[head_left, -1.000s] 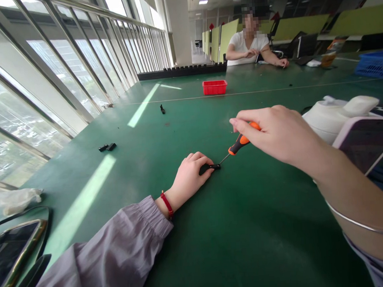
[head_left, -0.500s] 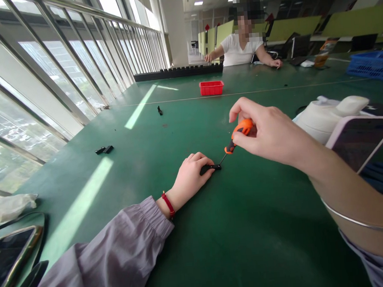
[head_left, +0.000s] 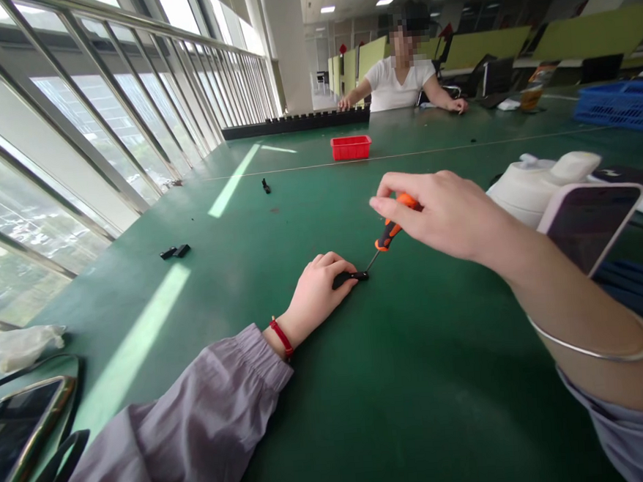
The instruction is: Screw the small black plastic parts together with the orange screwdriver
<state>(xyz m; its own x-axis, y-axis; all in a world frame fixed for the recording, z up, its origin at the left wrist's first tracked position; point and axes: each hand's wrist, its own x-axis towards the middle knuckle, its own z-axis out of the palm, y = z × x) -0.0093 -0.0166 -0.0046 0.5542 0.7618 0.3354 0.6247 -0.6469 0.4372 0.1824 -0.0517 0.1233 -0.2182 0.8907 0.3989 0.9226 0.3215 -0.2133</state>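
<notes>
On the green desk [head_left: 446, 379], I have my left hand [head_left: 320, 286] pinching a small, slim black piece [head_left: 361, 276]; toward two o'clock, my right hand [head_left: 441, 209] curls round an orange-and-black-handled screwdriver [head_left: 387, 235] angled down to it.

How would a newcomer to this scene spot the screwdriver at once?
Over the green table, find the right hand. From it the screwdriver slants down toward the small black piece held in the left hand. Its orange-and-dark handle and thin metal shaft set it apart from that plain black piece.
</notes>
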